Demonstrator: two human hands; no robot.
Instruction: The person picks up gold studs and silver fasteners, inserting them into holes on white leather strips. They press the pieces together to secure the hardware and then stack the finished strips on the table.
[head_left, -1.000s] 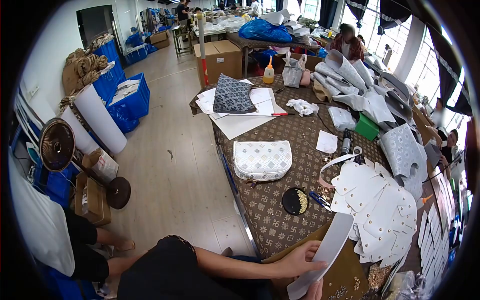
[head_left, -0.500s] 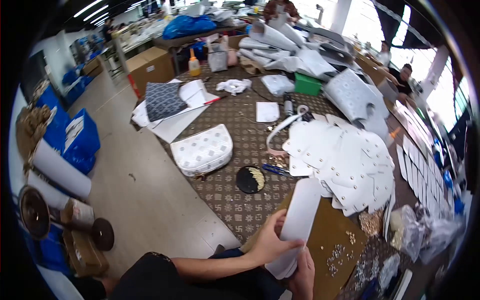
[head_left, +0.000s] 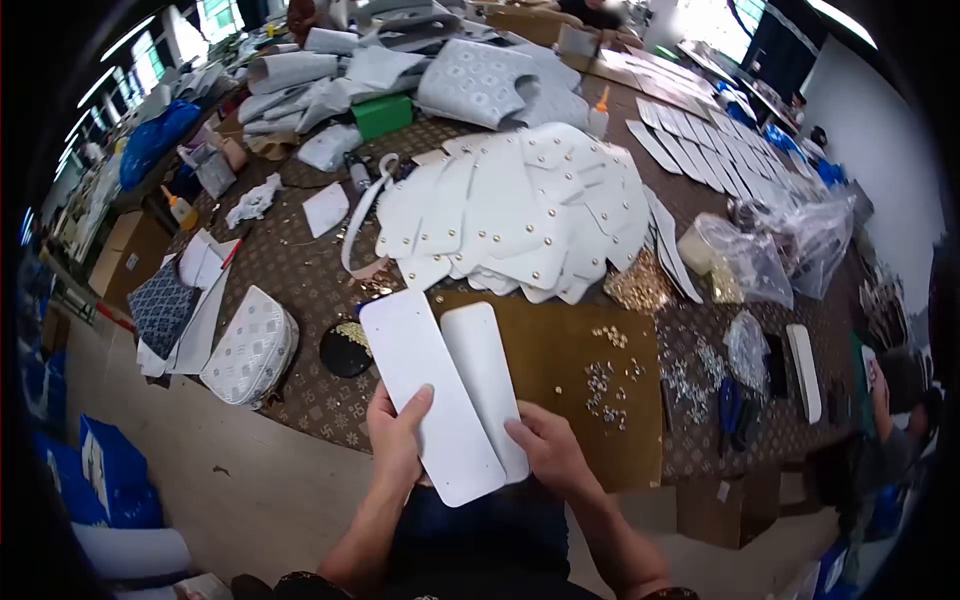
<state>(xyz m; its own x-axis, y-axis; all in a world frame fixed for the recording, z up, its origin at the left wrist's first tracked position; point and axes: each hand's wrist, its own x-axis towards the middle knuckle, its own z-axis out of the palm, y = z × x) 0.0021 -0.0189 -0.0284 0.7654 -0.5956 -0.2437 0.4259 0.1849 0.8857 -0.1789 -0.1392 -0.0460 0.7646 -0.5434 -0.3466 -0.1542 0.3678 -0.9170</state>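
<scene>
My left hand (head_left: 396, 436) is closed on a long white panel (head_left: 425, 390) with rounded corners and small holes near its ends, the thumb flat on its face. In my right hand (head_left: 550, 448) is a second white panel (head_left: 478, 345), pinched at its lower right edge and partly hidden behind the first. Both panels are tilted and fanned apart over the near edge of a brown board (head_left: 600, 440). Small silver metal pieces (head_left: 605, 390) and gold ones (head_left: 610, 336) lie on that board. Beyond it spreads a big pile of white panels with gold studs (head_left: 520, 205).
A patterned white bag (head_left: 250, 350) and a black round dish (head_left: 345, 348) are at the left. Pliers (head_left: 733, 412), plastic bags (head_left: 770, 255) and gold studs (head_left: 640, 283) lie right. Material rolls (head_left: 330, 85) fill the back. A co-worker's hand (head_left: 878, 385) shows far right.
My view has swung to the right. The white panels, earlier held together upright in both hands, are now spread into two, one in each hand.
</scene>
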